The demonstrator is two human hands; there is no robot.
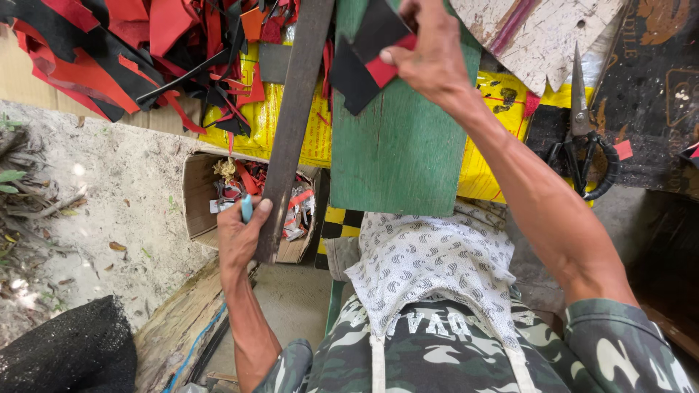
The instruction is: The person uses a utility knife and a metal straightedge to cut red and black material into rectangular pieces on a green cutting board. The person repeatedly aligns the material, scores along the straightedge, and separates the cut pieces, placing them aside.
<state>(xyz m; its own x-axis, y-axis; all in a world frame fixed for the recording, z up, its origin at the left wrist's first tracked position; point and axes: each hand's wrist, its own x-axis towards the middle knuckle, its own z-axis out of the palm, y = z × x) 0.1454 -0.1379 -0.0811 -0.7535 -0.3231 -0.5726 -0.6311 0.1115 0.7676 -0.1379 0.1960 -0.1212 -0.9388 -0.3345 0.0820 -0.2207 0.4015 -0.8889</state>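
left hand (pixel 239 236) gripping metal bar (pixel 291 124), right hand (pixel 429 51) pinching red-black piece (pixel 368 54)

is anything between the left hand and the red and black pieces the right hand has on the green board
Yes. The long dark flat bar held by the left hand runs up between it and the red and black pieces under the right hand on the green board.

1. An outdoor, makeshift craft workshop on sandy ground (pixel 131 182).
2. Heaped red and black cut scraps (pixel 109 44), black-handled metal shears (pixel 582 138), a worn green wooden board (pixel 400 145), and a brown cardboard offcut box (pixel 200 193) show it.
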